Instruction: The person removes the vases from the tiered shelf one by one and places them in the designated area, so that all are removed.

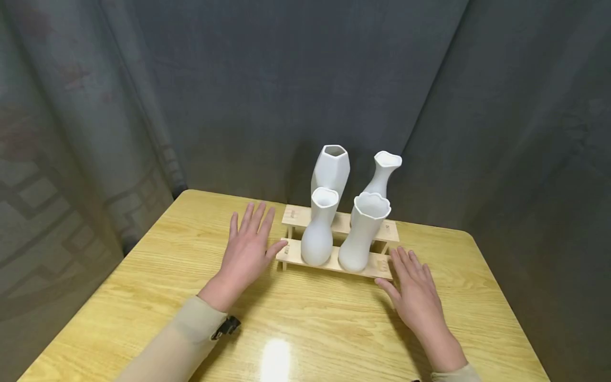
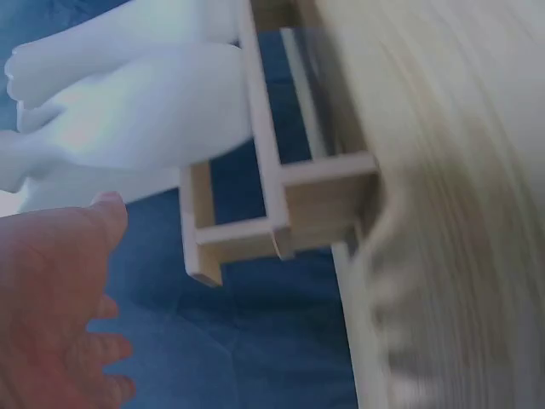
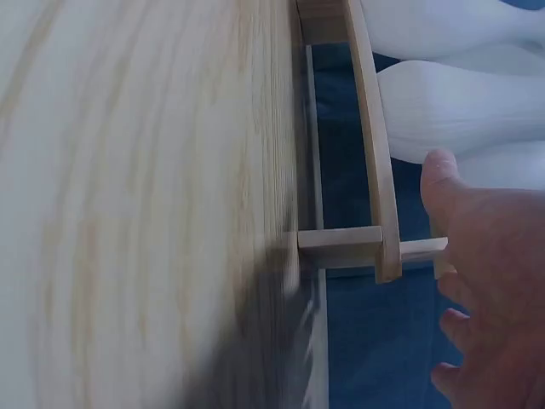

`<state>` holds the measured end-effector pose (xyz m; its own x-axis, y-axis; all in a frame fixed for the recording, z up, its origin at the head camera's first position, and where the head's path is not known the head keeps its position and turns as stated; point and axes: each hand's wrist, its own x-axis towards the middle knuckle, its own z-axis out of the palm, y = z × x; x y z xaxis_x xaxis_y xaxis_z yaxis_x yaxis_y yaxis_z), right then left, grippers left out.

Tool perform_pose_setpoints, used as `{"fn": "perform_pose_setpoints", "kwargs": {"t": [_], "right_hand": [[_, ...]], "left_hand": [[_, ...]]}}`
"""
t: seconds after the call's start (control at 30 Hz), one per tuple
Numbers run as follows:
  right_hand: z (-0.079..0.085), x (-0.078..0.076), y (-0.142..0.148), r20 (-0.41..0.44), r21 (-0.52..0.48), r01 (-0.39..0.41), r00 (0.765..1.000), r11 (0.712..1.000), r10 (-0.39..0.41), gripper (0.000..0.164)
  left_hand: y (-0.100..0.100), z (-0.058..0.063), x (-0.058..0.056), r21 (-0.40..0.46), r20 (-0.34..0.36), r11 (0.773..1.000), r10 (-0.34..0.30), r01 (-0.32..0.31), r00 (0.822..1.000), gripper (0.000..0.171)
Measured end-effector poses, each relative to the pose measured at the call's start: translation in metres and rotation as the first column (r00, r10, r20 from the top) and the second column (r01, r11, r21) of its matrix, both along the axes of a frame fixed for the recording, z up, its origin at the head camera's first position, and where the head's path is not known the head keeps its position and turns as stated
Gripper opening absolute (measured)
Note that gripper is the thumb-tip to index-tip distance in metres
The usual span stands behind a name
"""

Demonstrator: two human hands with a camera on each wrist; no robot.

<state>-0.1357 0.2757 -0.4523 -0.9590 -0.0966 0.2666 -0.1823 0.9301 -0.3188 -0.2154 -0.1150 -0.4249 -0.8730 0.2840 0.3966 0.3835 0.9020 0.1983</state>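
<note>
Four white ceramic vases stand upright on a two-tier pale wooden rack (image 1: 293,253) near the far edge of a yellow wood-grain table (image 1: 305,323). Front tier: a round-bellied vase (image 1: 318,228) at left, a scallop-rimmed vase (image 1: 363,232) at right. Rear tier: a faceted vase (image 1: 331,168) and a slim flared-neck vase (image 1: 382,175). Left hand (image 1: 248,245) lies just beside the rack's left end, fingers straight and spread, thumb at the lower slat; contact cannot be confirmed. Right hand (image 1: 416,289) sits at the rack's right front corner, fingers likewise extended, gripping nothing. Grey curtain (image 1: 267,90) behind
</note>
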Motion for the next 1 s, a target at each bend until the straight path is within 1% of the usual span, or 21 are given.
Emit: {"fn": "perform_pose_setpoints", "kwargs": {"t": [0.17, 0.33, 0.43, 0.53, 0.6, 0.67, 0.87, 1.0], "right_hand": [[-0.001, -0.002, -0.004, -0.037, -0.027, -0.012, 0.999, 1.000, 0.011, 0.080], [-0.002, -0.004, -0.008, -0.117, -0.057, -0.025, 0.993, 0.998, 0.019, 0.074], [-0.004, -0.005, -0.010, -0.151, -0.075, -0.023, 0.988, 0.997, 0.011, 0.073], [-0.007, -0.007, -0.011, -0.159, -0.107, -0.010, 0.987, 0.994, -0.007, 0.072], [-0.009, -0.009, -0.011, -0.156, -0.134, 0.000, 0.987, 0.991, -0.021, 0.070], [-0.011, -0.010, -0.011, -0.156, -0.152, 0.010, 0.987, 0.988, -0.034, 0.068], [-0.017, -0.014, -0.012, -0.148, -0.198, 0.031, 0.987, 0.980, -0.061, 0.064], [-0.019, -0.017, -0.010, -0.129, -0.256, 0.033, 0.989, 0.966, -0.068, 0.064]], "left_hand": [[0.010, 0.004, 0.004, 0.062, 0.001, 0.997, -0.040, 0.039, 0.999, 0.086], [0.021, 0.007, 0.005, 0.132, -0.041, 0.988, -0.081, 0.086, 0.996, 0.083], [0.028, 0.009, 0.005, 0.193, -0.098, 0.972, -0.120, 0.137, 0.988, 0.078], [0.035, 0.010, 0.006, 0.252, -0.156, 0.948, -0.158, 0.194, 0.975, 0.072], [0.039, 0.011, 0.007, 0.285, -0.174, 0.934, -0.172, 0.216, 0.970, 0.069], [0.043, 0.012, 0.008, 0.317, -0.175, 0.922, -0.175, 0.224, 0.969, 0.068], [0.056, 0.014, 0.010, 0.398, -0.138, 0.893, -0.166, 0.208, 0.977, 0.069], [0.066, 0.017, 0.010, 0.451, -0.149, 0.868, -0.159, 0.210, 0.976, 0.068]]}}
